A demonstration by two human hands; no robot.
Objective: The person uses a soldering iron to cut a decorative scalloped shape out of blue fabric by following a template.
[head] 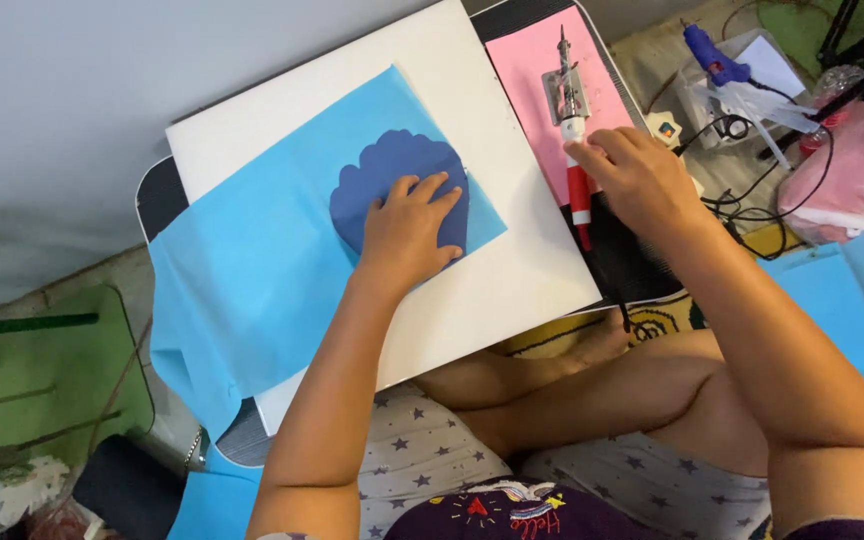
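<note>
So the worktop (157,195) here is a small dark lap table with rounded corners, sitting over the person's crossed legs, grey wall behind it and a green mat on the floor off the near-left corner. A big white board (512,270) covers most of it, with a pink sheet (527,60) lying along the far-right edge.

On the white board there's a light blue sheet (252,260) – thin, a bit floppy, it hangs over the left edge of the worktop. On top of that, about the middle of the board, sits a dark blue shell cutout (392,165) with a scalloped far edge. The left hand (407,235) is flat on the cutout, fingers spread open and pressing down, covering its near half.

The right hand (632,175) is over at the right edge, fingers closed around a red and white cutter pen (579,190) that lies across the pink sheet and the dark worktop. A metal compass (564,80) lies on the pink sheet, just beyond the fingertips.

Off the far-right corner there's floor clutter – a blue glue gun (712,60) on a clear box, black cable, a pink plastic bag (862,170), and more light blue paper (842,300) by the right arm.
</note>
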